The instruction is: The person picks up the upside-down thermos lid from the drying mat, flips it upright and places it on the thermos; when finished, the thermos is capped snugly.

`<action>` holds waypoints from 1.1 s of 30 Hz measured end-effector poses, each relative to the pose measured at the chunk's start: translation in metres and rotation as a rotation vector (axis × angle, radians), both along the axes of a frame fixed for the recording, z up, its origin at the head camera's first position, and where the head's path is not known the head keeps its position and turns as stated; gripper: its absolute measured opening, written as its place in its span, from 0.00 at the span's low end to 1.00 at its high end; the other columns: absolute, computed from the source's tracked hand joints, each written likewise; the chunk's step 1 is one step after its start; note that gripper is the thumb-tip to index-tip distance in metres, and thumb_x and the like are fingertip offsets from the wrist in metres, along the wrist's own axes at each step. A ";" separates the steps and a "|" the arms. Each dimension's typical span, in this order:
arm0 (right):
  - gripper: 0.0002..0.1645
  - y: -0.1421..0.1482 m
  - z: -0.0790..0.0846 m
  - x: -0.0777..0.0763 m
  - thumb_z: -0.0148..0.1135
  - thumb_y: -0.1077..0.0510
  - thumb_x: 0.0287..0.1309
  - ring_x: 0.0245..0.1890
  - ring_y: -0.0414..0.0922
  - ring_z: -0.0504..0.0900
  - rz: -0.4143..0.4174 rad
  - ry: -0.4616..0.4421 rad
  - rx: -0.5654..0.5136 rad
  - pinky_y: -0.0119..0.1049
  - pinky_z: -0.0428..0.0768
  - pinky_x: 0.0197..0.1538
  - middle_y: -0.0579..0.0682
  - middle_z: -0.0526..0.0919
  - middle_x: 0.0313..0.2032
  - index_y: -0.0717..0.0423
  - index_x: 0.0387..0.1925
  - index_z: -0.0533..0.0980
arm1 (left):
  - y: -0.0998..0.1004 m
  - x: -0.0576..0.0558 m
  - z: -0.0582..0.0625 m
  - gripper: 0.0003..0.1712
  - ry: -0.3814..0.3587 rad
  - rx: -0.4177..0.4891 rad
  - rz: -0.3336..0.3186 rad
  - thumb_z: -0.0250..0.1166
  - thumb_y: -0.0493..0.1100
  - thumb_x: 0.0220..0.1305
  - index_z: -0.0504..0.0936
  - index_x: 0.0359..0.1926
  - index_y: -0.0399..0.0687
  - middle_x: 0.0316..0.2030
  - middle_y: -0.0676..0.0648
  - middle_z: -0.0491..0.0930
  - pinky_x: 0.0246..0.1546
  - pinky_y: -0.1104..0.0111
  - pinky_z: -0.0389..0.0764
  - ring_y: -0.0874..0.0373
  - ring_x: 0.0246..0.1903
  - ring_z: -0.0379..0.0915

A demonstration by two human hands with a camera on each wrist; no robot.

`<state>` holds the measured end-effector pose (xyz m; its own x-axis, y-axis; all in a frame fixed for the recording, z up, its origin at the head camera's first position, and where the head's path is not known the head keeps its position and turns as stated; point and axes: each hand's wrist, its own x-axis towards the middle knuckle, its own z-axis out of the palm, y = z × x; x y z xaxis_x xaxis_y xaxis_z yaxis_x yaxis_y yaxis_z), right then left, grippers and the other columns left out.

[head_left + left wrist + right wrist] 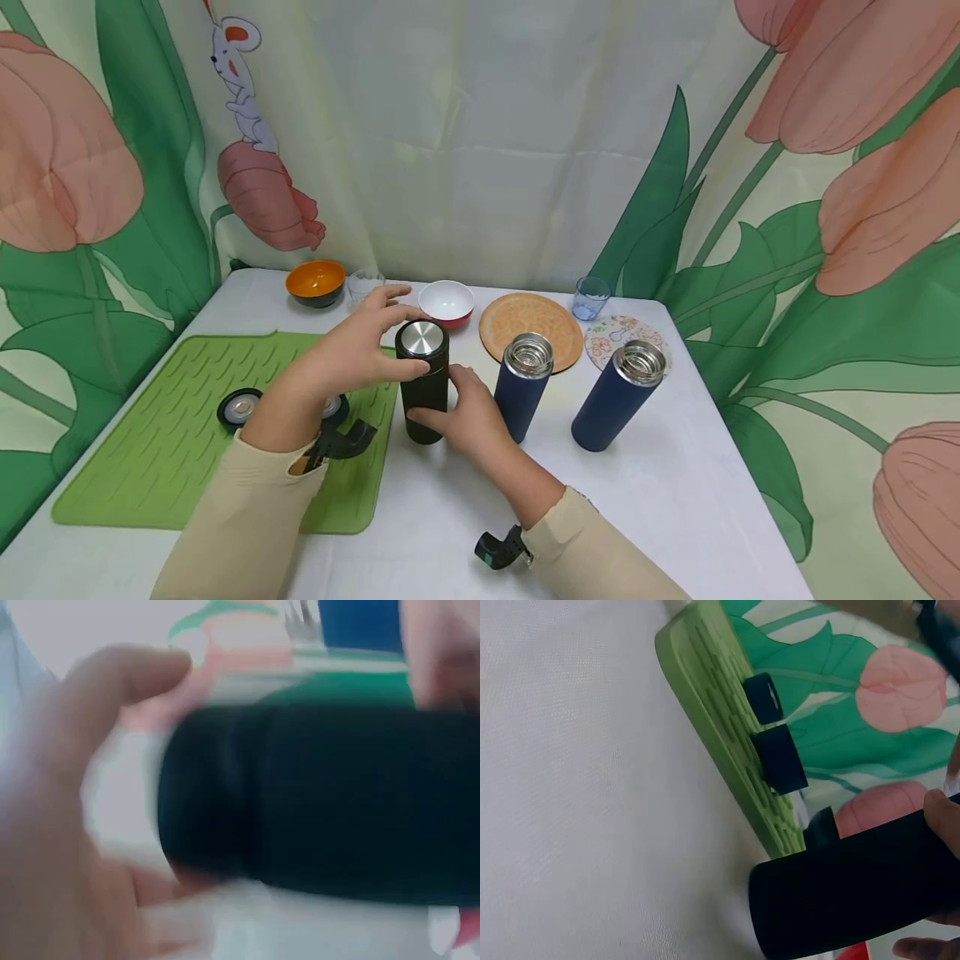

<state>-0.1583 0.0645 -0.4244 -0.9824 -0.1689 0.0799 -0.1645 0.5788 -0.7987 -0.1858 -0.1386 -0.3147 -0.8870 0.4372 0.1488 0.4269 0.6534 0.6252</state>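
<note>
A black thermos bottle with a steel-topped lid stands upright on the white table. My left hand is spread around the lid, thumb in front and fingers behind. In the left wrist view, blurred, a gap shows between the thumb and the lid end of the bottle. Lower down, my right hand grips the bottle's body, its thumb across the side in the right wrist view. Just right of that hand stands a lidless dark blue bottle, with another lidless blue bottle farther right.
Dark round lids lie on a green ridged mat at the left, partly behind my left forearm. Along the back are an orange bowl, a white-and-red bowl, a round tan board, a patterned plate and glasses.
</note>
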 end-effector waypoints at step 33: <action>0.31 0.000 0.000 0.002 0.83 0.42 0.51 0.59 0.55 0.82 -0.003 0.033 0.008 0.53 0.79 0.62 0.49 0.85 0.54 0.46 0.54 0.81 | 0.019 0.017 -0.003 0.28 0.363 -0.118 0.201 0.82 0.62 0.49 0.83 0.35 0.45 0.74 0.32 0.65 0.64 0.31 0.70 0.28 0.74 0.56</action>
